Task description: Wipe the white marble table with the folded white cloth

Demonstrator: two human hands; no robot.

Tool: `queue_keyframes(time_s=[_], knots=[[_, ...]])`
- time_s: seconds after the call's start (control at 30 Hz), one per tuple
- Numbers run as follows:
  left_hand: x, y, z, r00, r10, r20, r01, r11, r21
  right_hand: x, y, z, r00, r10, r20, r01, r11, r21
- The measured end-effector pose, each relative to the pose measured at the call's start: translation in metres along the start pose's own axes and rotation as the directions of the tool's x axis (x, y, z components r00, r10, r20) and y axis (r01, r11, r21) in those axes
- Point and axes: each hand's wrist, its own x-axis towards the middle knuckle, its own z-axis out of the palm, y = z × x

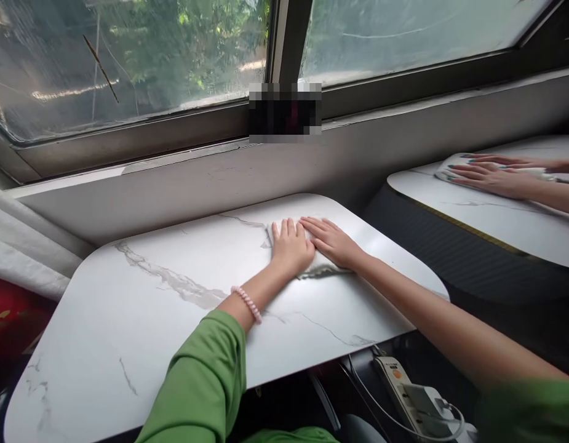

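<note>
A white cloth lies on the white marble-patterned table, toward its far right part. My left hand rests flat on the cloth's left side, fingers stretched forward, a pink beaded bracelet on the wrist. Beside it, my right hand presses flat on the same cloth, its fingers pointing to the upper left. The two hands nearly touch, and their palms hide much of the cloth.
Another person's hands lie on a white cloth on a second table at right. Windows line the far wall. A power strip with cables sits below the near edge.
</note>
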Motion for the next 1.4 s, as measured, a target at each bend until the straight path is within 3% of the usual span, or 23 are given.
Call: queue_keyframes(time_s=[0.13, 0.3, 0.5, 0.7, 0.87, 1.23, 1.4], knots=[[0.045, -0.023, 0.004, 1.0, -0.028, 0.006, 0.028, 1.0, -0.008, 0.048, 0.02, 0.01, 0.998, 0.067, -0.008, -0.067, 0.997, -0.026], [0.074, -0.036, 0.006, 0.997, -0.079, -0.02, 0.078, 0.997, -0.006, 0.082, 0.04, 0.021, 0.998, 0.054, -0.022, -0.055, 0.999, -0.004], [0.089, -0.039, 0.009, 0.995, -0.094, -0.043, 0.093, 0.996, -0.008, 0.093, 0.053, 0.023, 0.999, 0.043, -0.028, -0.042, 0.999, 0.032], [0.078, -0.03, 0.006, 0.993, -0.105, -0.047, 0.106, 0.994, 0.028, 0.081, 0.047, 0.017, 0.999, 0.042, 0.005, -0.043, 0.999, 0.011], [0.051, -0.005, 0.002, 0.997, -0.076, -0.007, 0.076, 0.997, 0.013, 0.039, 0.037, 0.005, 0.999, 0.032, 0.021, -0.032, 0.999, 0.011], [-0.045, 0.099, -0.003, 0.988, 0.135, 0.068, -0.126, 0.985, -0.119, -0.137, 0.004, -0.042, 0.991, 0.131, 0.002, -0.131, 0.991, -0.022], [-0.062, 0.134, -0.003, 0.974, 0.212, 0.082, -0.2, 0.97, -0.14, -0.183, 0.008, -0.055, 0.982, 0.186, -0.01, -0.187, 0.981, -0.055]])
